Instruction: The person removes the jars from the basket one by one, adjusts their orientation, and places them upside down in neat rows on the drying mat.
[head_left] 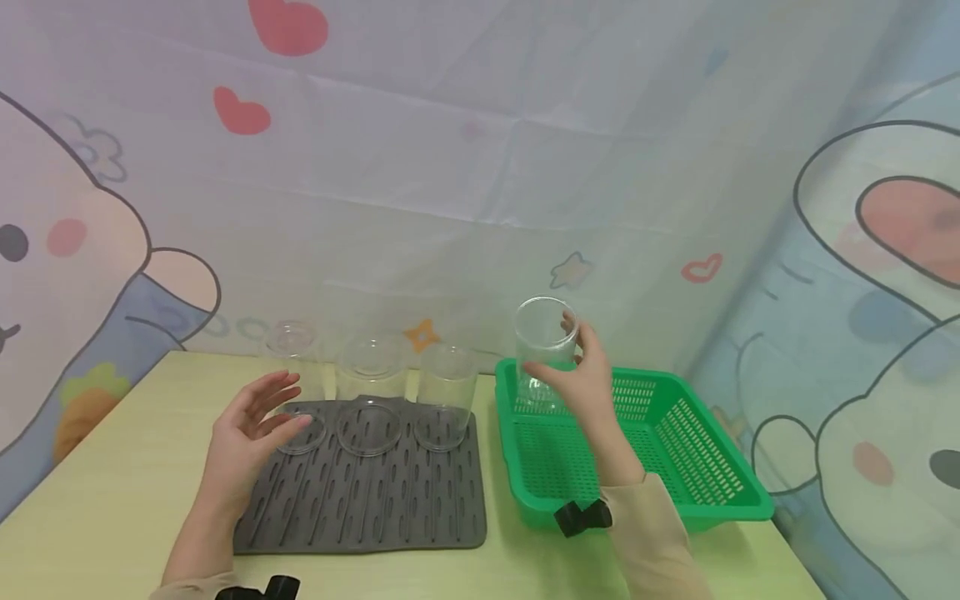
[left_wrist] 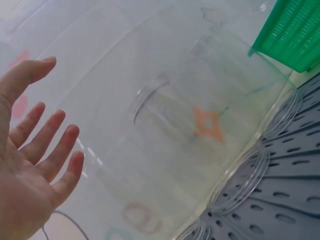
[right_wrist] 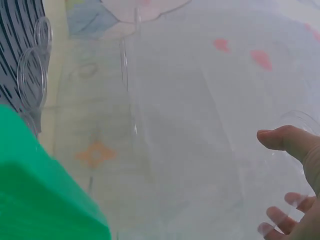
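My right hand (head_left: 588,375) grips a clear drinking glass (head_left: 542,354), thumb on the near side and fingers around the far side. It holds the glass roughly upright over the left part of the green basket (head_left: 723,506). Only a faint piece of this glass shows in the right wrist view. On the grey ribbed mat (head_left: 360,517), three more clear glasses stand in a row: a left glass (head_left: 303,375), a middle glass (head_left: 371,383) and a right glass (head_left: 447,387). Held in the air before the left glass, my left hand (head_left: 243,433) has spread, slightly bent fingers and holds nothing.
The slotted plastic basket stands right of the mat on the pale yellow table (head_left: 112,492). Behind the table hangs a printed curtain (head_left: 450,167) with hearts and cartoon figures. A small black device (head_left: 583,518) is worn at the right wrist.
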